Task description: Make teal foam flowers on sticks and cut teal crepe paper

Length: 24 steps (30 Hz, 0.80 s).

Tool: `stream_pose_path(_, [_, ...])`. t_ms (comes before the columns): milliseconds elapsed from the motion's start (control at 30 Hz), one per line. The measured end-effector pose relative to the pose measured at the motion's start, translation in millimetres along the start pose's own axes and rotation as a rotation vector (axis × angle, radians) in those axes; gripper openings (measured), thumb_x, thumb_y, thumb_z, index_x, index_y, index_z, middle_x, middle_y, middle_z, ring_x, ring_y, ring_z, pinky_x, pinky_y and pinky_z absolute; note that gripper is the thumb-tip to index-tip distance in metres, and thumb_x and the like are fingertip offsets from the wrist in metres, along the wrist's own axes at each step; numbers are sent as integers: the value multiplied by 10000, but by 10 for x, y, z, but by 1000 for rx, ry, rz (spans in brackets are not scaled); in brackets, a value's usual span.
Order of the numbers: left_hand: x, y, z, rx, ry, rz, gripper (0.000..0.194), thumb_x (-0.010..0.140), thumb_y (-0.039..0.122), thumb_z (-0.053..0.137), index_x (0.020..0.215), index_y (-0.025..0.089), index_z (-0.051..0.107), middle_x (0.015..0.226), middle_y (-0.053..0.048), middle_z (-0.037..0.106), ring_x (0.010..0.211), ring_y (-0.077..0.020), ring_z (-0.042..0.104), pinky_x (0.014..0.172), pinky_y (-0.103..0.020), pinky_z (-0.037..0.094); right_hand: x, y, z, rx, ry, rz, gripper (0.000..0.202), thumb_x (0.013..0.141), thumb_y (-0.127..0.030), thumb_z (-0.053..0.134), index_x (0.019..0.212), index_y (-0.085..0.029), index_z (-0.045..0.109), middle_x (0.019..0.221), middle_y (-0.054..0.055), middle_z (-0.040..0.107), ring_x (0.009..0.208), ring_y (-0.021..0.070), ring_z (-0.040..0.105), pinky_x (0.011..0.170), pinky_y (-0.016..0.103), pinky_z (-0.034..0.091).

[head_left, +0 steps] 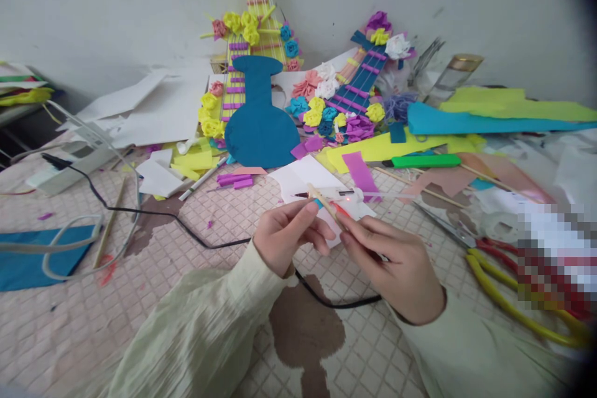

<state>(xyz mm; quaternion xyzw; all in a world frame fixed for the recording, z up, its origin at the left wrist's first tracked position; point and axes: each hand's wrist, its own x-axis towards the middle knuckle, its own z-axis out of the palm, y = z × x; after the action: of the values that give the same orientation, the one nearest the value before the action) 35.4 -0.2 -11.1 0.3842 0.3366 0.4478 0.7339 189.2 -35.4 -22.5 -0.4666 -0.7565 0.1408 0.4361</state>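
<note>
A thin wooden stick (327, 204) is held between my two hands above the table, slanting down to the right. My left hand (291, 227) pinches it near its upper end, where a small bit of blue paper (319, 203) shows at the thumb. Closed round its lower end are the fingers of my right hand (396, 255). Just beyond my fingertips, a white glue gun (357, 194) with a small red light lies on a sheet of white paper (298, 171). A blue guitar-shaped cutout (262, 118) leans behind, against paper instruments decorated with flowers.
Scissors (485, 245) with red and yellow handles lie at the right, near a green utility knife (424, 161). A black cable (186, 224) runs from the power strip (69, 168) beneath my hands. Purple paper rolls (236, 180) and several scraps cover the back.
</note>
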Motion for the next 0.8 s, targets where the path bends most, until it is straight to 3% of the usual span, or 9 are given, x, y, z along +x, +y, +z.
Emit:
stream_pose_path(200, [8, 1, 7, -43, -76, 28, 276, 686, 344, 646, 616, 92, 560, 515, -17, 628, 385, -77, 556, 395, -162, 412, -14, 0, -13, 61, -17, 34, 302, 782, -109, 512, 1065, -151, 609, 707, 17, 582, 532, 84, 508, 481, 217, 426])
stream_pose_path(367, [2, -12, 1, -66, -121, 71, 304, 708, 324, 636, 895, 85, 625, 556, -20, 647, 400, -79, 562, 397, -168, 434, -5, -15, -26, 98, -5, 52, 332, 789, -122, 511, 1105, -191, 589, 820, 32, 634, 694, 120, 596, 609, 231, 484])
stream_pose_path(567, [-17, -7, 13, -80, -150, 96, 331, 712, 305, 637, 966, 93, 632, 563, -29, 653, 415, -90, 572, 402, -175, 454, -31, -2, -31, 215, -56, 143, 376, 827, -146, 462, 1179, -262, 524, 694, -19, 592, 558, 88, 572, 538, 218, 483])
stream_pose_path(800, [-26, -23, 5, -57, -174, 140, 280, 753, 273, 597, 983, 116, 625, 579, -21, 651, 434, -83, 578, 415, -161, 458, -29, -18, -45, 291, -86, 208, 351, 844, -173, 446, 1177, -246, 527, 670, -23, 567, 407, 44, 467, 398, 182, 408])
